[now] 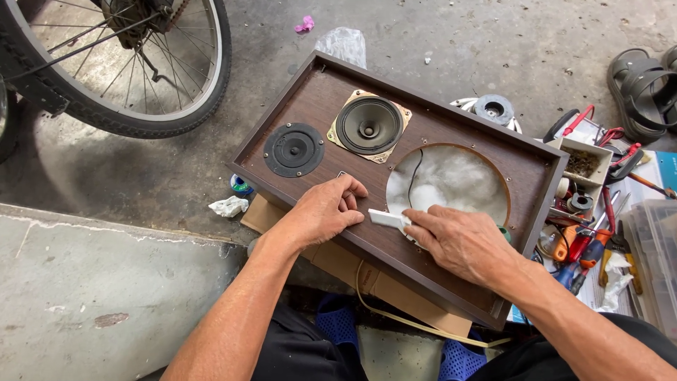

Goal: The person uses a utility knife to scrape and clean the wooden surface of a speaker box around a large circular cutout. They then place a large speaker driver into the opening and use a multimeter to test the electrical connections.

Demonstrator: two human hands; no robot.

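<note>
Speaker cabinet (pixel 451 134): brown wooden box, laid on its back across a cardboard carton (pixel 395 286) in front of our knees, so that its face looks up at us and both hands can bear down on it. It runs aslant from 10 o'clock to 4 o'clock.

Small black speaker (pixel 293 149): at the 9 o'clock end of the face. Mid speaker (pixel 368 126): just beside it, on a tan square plate.

Large round hole (pixel 451 180): towards 3 o'clock on the face, with no speaker in it; white wadding and a thin dark wire show inside.

Left hand (pixel 326 212): lies flat on the face at the near edge, fingers loosely curled and together, gripping nothing; we judge that it steadies the box.

Right hand (pixel 462 243): closed round a white scraper (pixel 384 217), whose free end points to 9 o'clock, at the rim of the hole at about 7 o'clock. The hand rests on the wood, which would give it a firm slide along the rim.

Room: the raised frame of the cabinet bounds the face on all sides. A bicycle wheel (pixel 141 63) stands well apart at 11 o'clock; bare concrete floor (pixel 106 303) lies at 8 o'clock. At 3 o'clock, a tray of tools (pixel 589 233) sits near the cabinet's end, leaving little room there.
</note>
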